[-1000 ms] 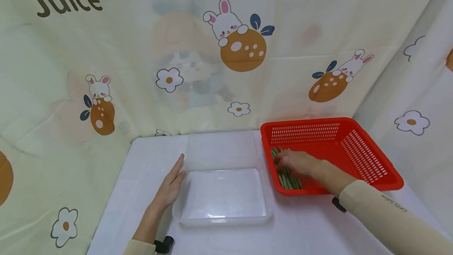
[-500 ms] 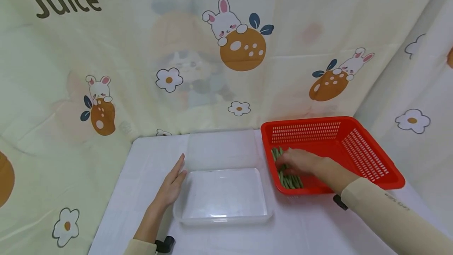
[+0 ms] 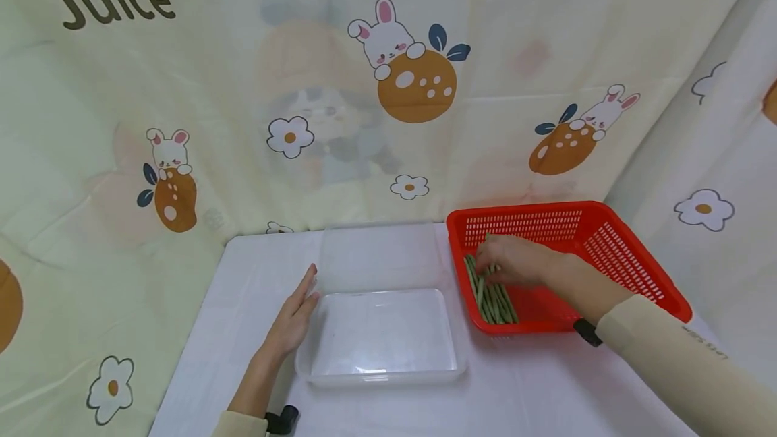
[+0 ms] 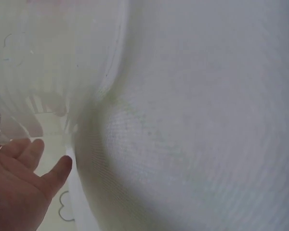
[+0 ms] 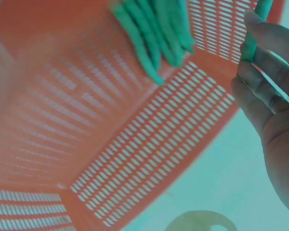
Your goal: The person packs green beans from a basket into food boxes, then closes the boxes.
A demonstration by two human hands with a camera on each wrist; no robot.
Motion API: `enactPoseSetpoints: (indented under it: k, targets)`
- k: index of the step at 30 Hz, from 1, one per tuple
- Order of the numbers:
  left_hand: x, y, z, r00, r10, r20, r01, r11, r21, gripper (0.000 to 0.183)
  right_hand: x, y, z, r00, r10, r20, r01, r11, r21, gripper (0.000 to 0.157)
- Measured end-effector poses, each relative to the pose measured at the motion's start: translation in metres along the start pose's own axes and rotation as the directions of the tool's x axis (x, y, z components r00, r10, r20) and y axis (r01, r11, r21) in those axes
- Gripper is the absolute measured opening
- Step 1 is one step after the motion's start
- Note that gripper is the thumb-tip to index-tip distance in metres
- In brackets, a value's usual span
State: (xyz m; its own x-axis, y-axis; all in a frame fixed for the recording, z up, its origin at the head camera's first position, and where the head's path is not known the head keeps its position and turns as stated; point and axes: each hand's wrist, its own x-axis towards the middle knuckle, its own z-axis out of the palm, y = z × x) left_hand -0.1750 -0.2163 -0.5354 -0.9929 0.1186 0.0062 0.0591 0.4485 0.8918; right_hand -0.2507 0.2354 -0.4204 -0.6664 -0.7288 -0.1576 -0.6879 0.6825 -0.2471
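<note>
My right hand (image 3: 516,261) is over the left part of a red plastic basket (image 3: 528,211). It pinches a green bean (image 5: 248,48) between thumb and fingers, plain in the right wrist view. Below lies a bundle of green beans (image 3: 496,305) along the basket's left wall. My left hand (image 3: 290,326) rests by the left side of a clear plastic container (image 3: 385,339), fingers straight and pointing away. From the left wrist view, the left hand's fingertips (image 4: 63,166) show near the container's clear wall.
A white-covered table (image 3: 516,390) carries the container and the basket. Behind the container, a faint see-through rectangular panel (image 3: 379,255) shows. A printed curtain (image 3: 243,73) hangs along the back and left, and another stands at the right.
My right hand has lifted slightly from the bundle and moved back with a green bean in its fingers. More of the beans now shows below it. The left hand and container have stayed put.
</note>
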Motion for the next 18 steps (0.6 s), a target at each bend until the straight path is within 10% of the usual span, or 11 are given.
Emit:
enactPoseSetpoints:
  k: [11, 18]
  targets:
    - [0.000, 0.001, 0.001, 1.000, 0.009, -0.006, -0.009, 1.000, 0.008, 0.060, 0.020, -0.031, -0.042, 0.992, -0.074, -0.099, 0.068, 0.996, -0.066, 0.026]
    - [-0.001, 0.000, 0.001, 1.000, -0.002, -0.004, 0.002, 1.000, -0.019, 0.060, 0.057, -0.072, -0.033, 0.973, -0.194, -0.126, 0.192, 0.981, -0.025, 0.022]
